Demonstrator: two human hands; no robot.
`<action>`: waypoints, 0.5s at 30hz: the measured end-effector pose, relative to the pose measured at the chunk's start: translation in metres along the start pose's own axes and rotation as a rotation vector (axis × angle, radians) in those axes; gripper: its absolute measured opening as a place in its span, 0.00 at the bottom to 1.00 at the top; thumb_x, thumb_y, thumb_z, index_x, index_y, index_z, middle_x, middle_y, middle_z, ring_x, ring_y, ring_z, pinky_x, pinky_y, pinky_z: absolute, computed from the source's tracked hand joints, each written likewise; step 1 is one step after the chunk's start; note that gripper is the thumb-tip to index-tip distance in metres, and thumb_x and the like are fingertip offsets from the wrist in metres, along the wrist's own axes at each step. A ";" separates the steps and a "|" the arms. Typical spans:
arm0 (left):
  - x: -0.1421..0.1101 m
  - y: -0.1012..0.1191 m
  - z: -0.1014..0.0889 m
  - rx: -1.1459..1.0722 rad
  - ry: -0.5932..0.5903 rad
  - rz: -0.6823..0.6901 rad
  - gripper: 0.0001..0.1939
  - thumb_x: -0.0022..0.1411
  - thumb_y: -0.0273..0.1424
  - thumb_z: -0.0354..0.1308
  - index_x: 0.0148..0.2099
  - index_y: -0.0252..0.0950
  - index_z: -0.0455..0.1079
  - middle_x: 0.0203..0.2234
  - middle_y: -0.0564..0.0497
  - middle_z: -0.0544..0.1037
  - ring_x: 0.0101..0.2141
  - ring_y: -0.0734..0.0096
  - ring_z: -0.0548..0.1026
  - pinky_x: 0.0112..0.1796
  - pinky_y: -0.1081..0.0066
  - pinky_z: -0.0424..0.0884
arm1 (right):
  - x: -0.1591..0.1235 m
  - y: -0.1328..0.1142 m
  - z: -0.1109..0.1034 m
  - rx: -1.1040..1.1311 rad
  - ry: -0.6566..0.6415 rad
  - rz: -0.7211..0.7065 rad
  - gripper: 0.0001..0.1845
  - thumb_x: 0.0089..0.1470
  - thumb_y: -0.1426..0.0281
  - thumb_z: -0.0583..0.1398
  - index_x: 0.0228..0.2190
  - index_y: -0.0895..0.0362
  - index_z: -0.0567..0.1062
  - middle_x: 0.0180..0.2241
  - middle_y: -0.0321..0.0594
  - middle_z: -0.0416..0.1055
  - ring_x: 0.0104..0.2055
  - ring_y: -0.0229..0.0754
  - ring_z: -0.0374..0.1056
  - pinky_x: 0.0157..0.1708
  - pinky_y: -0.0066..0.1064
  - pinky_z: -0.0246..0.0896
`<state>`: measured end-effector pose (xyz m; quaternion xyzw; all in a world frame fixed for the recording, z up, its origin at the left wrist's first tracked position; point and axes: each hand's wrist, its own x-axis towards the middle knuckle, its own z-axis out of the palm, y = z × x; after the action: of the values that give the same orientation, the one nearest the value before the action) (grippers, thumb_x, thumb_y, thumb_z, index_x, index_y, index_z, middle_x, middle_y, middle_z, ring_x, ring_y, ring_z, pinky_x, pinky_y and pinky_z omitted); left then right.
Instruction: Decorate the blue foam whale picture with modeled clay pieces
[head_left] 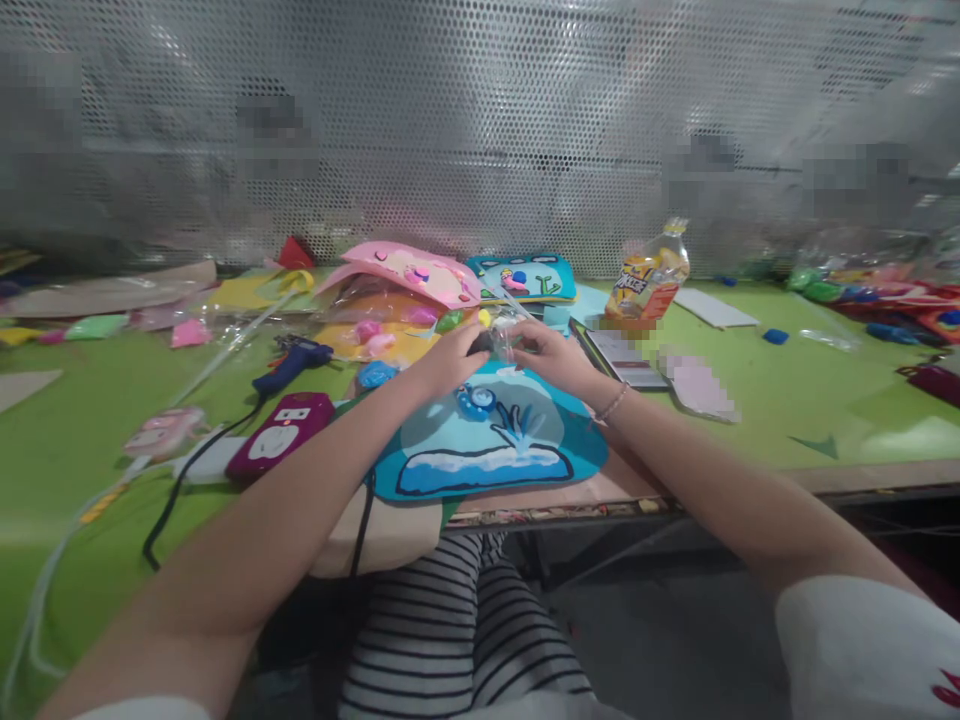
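My left hand (454,358) is closed at the far edge of a blue painted board (450,462), its fingertips around a small black lump (481,344). My right hand (553,354) faces it with bent fingers, pinching a clear plastic bag (504,340) that lies between the two hands. Exactly how the fingers grip is partly hidden. The board beneath carries a raised blue spiral (477,401), a splash shape and a white-edged blue pool outlined in black. Just left of my hand sits a bright blue lump in plastic (377,374).
At left are a blue glue gun (292,366), a maroon case (279,438) and cables. Behind my hands stand a pink decorated piece (409,272) and a teal one (525,278). A drink bottle (651,275), tablet (619,355) and phone (699,384) are at right.
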<state>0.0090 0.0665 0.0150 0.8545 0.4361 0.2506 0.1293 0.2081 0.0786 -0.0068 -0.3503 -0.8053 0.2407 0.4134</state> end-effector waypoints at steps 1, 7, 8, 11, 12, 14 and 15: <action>0.000 0.000 -0.001 0.001 0.010 -0.014 0.17 0.61 0.31 0.49 0.51 0.30 0.67 0.47 0.42 0.74 0.48 0.60 0.72 0.50 0.64 0.66 | 0.002 0.001 -0.005 -0.058 -0.001 -0.011 0.13 0.52 0.66 0.61 0.40 0.55 0.76 0.42 0.43 0.70 0.38 0.40 0.68 0.33 0.31 0.70; -0.003 0.003 -0.002 0.094 0.088 -0.055 0.15 0.63 0.31 0.48 0.48 0.29 0.68 0.44 0.40 0.75 0.47 0.59 0.72 0.49 0.64 0.66 | 0.005 0.027 -0.077 -0.715 0.156 0.342 0.13 0.54 0.76 0.54 0.39 0.60 0.76 0.40 0.49 0.75 0.44 0.47 0.69 0.46 0.38 0.63; -0.004 0.003 -0.002 0.098 0.091 -0.055 0.16 0.64 0.31 0.48 0.48 0.29 0.68 0.44 0.39 0.75 0.47 0.59 0.72 0.49 0.64 0.66 | 0.003 0.033 -0.092 -0.748 0.172 0.400 0.13 0.53 0.77 0.54 0.38 0.62 0.76 0.38 0.51 0.75 0.42 0.49 0.70 0.45 0.40 0.63; -0.003 0.002 0.000 0.084 0.077 -0.045 0.19 0.64 0.32 0.47 0.52 0.27 0.67 0.43 0.39 0.76 0.46 0.58 0.73 0.49 0.64 0.66 | -0.005 0.049 -0.123 -0.801 0.165 0.539 0.05 0.50 0.76 0.58 0.30 0.61 0.75 0.30 0.50 0.75 0.35 0.48 0.71 0.38 0.38 0.64; -0.003 0.001 0.000 0.080 0.071 -0.045 0.20 0.64 0.33 0.47 0.54 0.27 0.66 0.43 0.39 0.76 0.45 0.59 0.73 0.48 0.64 0.67 | -0.007 0.054 -0.129 -0.808 0.154 0.557 0.03 0.49 0.75 0.60 0.28 0.60 0.75 0.28 0.47 0.75 0.34 0.47 0.70 0.37 0.36 0.64; -0.003 0.000 0.001 0.080 0.065 -0.045 0.22 0.65 0.34 0.47 0.57 0.28 0.64 0.44 0.40 0.76 0.45 0.59 0.73 0.48 0.63 0.67 | -0.009 0.061 -0.134 -0.818 0.133 0.560 0.03 0.50 0.72 0.62 0.27 0.59 0.75 0.27 0.46 0.75 0.35 0.46 0.70 0.37 0.35 0.64; -0.003 0.000 0.001 0.085 0.065 -0.045 0.23 0.65 0.34 0.46 0.58 0.29 0.63 0.44 0.40 0.76 0.45 0.59 0.73 0.48 0.63 0.67 | -0.010 0.064 -0.135 -0.821 0.125 0.550 0.05 0.51 0.70 0.63 0.27 0.60 0.75 0.28 0.46 0.75 0.36 0.46 0.70 0.37 0.34 0.64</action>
<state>0.0080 0.0640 0.0128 0.8407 0.4695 0.2564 0.0841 0.3478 0.1251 0.0180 -0.6973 -0.6851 -0.0178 0.2099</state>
